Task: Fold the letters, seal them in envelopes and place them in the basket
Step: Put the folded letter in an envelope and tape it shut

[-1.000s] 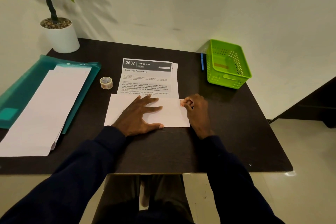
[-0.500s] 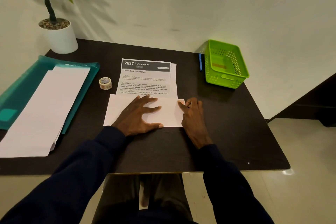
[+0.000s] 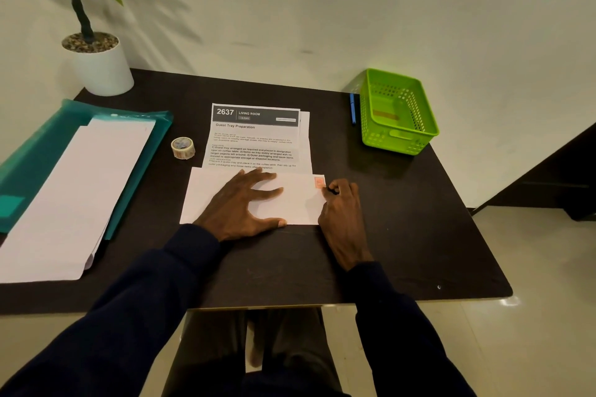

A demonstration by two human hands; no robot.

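Note:
A white envelope [image 3: 298,203] with an orange stamp [image 3: 319,183] at its top right corner lies flat near the middle of the dark table. My left hand [image 3: 245,203] rests on it, palm down and fingers spread. My right hand [image 3: 342,213] sits at the envelope's right edge with its fingers curled, their tips touching the paper just beside the stamp. A printed letter [image 3: 254,142] lies partly under the envelope's far edge. The green basket [image 3: 396,135] stands at the back right; something flat lies inside it.
A roll of tape [image 3: 183,147] sits left of the letter. Further left, a stack of white sheets [image 3: 74,196] lies on a teal folder [image 3: 42,151]. A blue pen [image 3: 353,108] lies beside the basket. A potted plant [image 3: 101,71] stands at the back left.
My right hand lay flat over the stamp corner half a second ago; it has drawn back to the right with fingers curled, uncovering the stamp. My left hand has stayed in place.

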